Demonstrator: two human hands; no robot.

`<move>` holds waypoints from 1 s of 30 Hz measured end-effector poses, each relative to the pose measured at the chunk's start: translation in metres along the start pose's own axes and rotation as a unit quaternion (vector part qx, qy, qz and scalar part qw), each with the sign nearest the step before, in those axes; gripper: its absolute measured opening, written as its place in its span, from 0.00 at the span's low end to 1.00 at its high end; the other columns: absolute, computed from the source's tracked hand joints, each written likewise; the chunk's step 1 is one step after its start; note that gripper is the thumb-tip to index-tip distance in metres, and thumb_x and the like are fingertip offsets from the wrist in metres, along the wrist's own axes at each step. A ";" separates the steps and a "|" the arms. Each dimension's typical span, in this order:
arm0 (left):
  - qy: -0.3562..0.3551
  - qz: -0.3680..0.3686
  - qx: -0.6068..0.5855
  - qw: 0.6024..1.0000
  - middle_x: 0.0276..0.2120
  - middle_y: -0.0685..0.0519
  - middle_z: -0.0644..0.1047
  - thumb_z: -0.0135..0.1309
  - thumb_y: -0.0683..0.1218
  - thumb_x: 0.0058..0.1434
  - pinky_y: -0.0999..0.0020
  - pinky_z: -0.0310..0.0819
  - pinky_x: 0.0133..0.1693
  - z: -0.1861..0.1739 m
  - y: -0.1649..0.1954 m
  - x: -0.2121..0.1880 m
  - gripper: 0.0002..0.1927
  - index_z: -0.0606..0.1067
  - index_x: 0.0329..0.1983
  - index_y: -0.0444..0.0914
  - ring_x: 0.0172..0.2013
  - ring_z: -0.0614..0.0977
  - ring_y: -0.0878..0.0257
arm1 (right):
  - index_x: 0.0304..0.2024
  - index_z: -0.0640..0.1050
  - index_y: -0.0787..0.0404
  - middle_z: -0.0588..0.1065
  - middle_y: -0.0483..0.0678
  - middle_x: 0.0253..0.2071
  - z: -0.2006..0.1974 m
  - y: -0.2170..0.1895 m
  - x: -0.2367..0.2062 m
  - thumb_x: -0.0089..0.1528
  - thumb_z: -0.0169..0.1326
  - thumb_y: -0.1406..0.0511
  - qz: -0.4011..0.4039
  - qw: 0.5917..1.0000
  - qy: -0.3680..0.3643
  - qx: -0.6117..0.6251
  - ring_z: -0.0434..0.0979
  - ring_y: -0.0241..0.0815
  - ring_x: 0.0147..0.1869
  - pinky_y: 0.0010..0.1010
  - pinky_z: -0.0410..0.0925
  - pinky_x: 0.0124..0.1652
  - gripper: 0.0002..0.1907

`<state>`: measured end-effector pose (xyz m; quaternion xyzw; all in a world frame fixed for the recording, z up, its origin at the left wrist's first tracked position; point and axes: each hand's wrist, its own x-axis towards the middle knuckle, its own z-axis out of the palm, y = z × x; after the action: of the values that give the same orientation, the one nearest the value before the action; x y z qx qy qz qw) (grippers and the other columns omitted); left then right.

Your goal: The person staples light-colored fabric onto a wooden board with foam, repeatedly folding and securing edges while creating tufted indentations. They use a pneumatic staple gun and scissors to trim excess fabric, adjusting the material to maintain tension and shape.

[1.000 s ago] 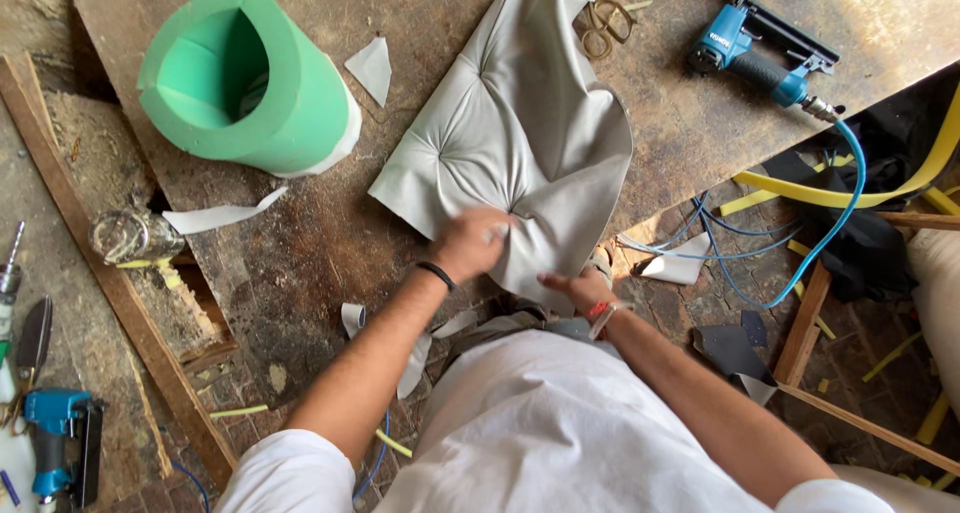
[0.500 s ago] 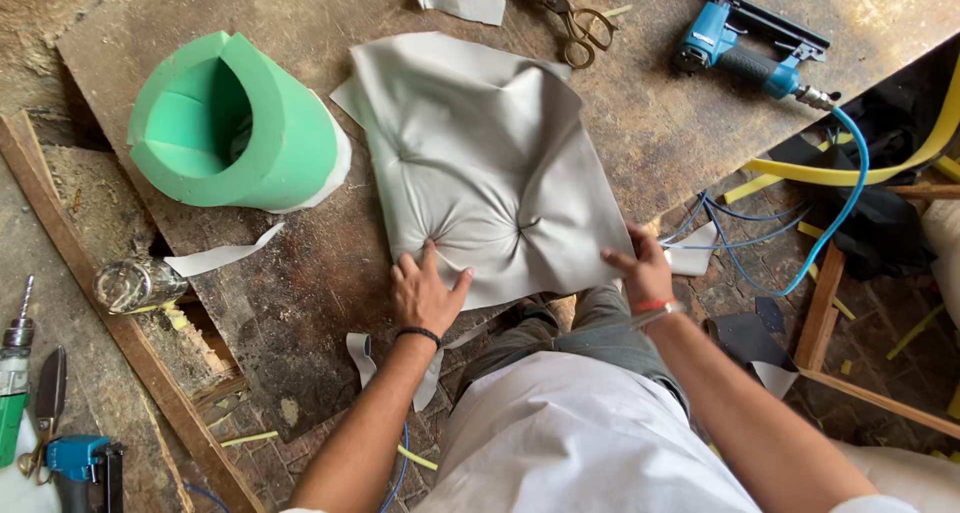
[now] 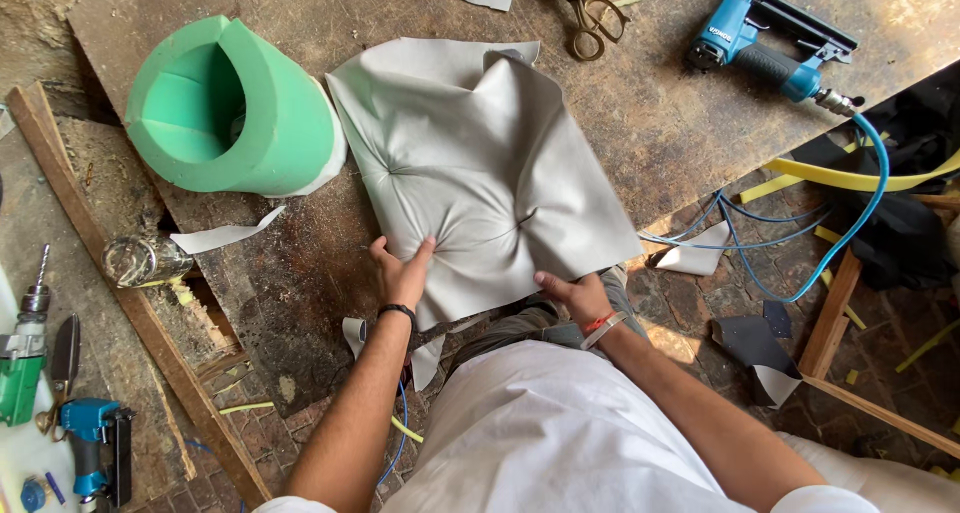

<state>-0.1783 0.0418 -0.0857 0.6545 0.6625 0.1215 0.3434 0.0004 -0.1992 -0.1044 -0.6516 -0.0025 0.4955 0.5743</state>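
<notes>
A square grey tufted upholstery cover [image 3: 480, 163] lies spread on a worn wooden board [image 3: 660, 123]. My left hand [image 3: 402, 270] presses flat on its near left edge, fingers apart, with a black band on the wrist. My right hand [image 3: 572, 295] pinches the cover's near right edge where it hangs off the board; a red band is on that wrist. A green foam tub-shaped seat form [image 3: 235, 108] lies on its side just left of the cover.
Scissors [image 3: 588, 11] and a blue pneumatic stapler [image 3: 765, 48] with a blue hose [image 3: 850, 223] lie at the far side. Grey fabric scraps [image 3: 225, 236] are scattered about. A green drill [image 3: 25, 358] and another blue tool [image 3: 95, 443] lie at the left. A wooden frame [image 3: 835, 313] stands at right.
The cover went from bunched and lifted to spread flat on the board. Both hands moved along its near edge, and the left hand now presses down flat.
</notes>
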 end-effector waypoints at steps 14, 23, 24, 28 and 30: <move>-0.346 0.202 0.267 0.876 0.32 0.51 0.82 0.63 0.58 0.59 0.63 0.74 0.34 0.038 0.039 -0.085 0.15 0.84 0.36 0.43 0.30 0.80 0.58 | 0.43 0.83 0.67 0.82 0.50 0.40 -0.102 -0.021 0.015 0.57 0.66 0.65 -0.028 0.984 0.164 -0.066 0.79 0.37 0.40 0.29 0.70 0.42 0.15; -0.331 0.530 -0.018 0.781 0.36 0.53 0.81 0.61 0.42 0.59 0.62 0.79 0.41 0.167 0.151 -0.070 0.06 0.82 0.40 0.43 0.37 0.83 0.55 | 0.44 0.77 0.74 0.80 0.54 0.39 -0.092 -0.037 0.026 0.56 0.73 0.65 -0.010 0.962 0.255 -0.099 0.79 0.41 0.38 0.31 0.73 0.39 0.23; -0.316 0.551 -0.013 0.772 0.36 0.53 0.80 0.61 0.42 0.58 0.62 0.78 0.41 0.172 0.149 -0.071 0.08 0.82 0.41 0.43 0.38 0.83 0.55 | 0.43 0.79 0.72 0.80 0.52 0.38 -0.093 -0.035 0.027 0.56 0.71 0.66 -0.032 0.971 0.232 -0.045 0.79 0.39 0.37 0.30 0.72 0.38 0.19; -0.281 0.602 0.009 0.748 0.38 0.57 0.79 0.62 0.43 0.56 0.62 0.78 0.43 0.174 0.139 -0.072 0.11 0.82 0.43 0.47 0.40 0.82 0.57 | 0.41 0.84 0.69 0.82 0.47 0.35 -0.099 -0.029 0.025 0.55 0.66 0.70 -0.064 0.977 0.174 0.103 0.79 0.35 0.33 0.26 0.71 0.35 0.12; -0.270 0.610 0.017 0.745 0.38 0.58 0.79 0.63 0.44 0.56 0.63 0.78 0.43 0.173 0.139 -0.071 0.12 0.82 0.43 0.48 0.40 0.82 0.58 | 0.40 0.84 0.69 0.82 0.47 0.34 -0.099 -0.029 0.025 0.56 0.66 0.70 -0.061 0.978 0.171 0.106 0.78 0.34 0.33 0.26 0.70 0.35 0.11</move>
<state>0.0304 -0.0597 -0.1062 0.9303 0.0034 0.1124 0.3492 0.0942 -0.2487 -0.1137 -0.6611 0.1084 0.3381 0.6610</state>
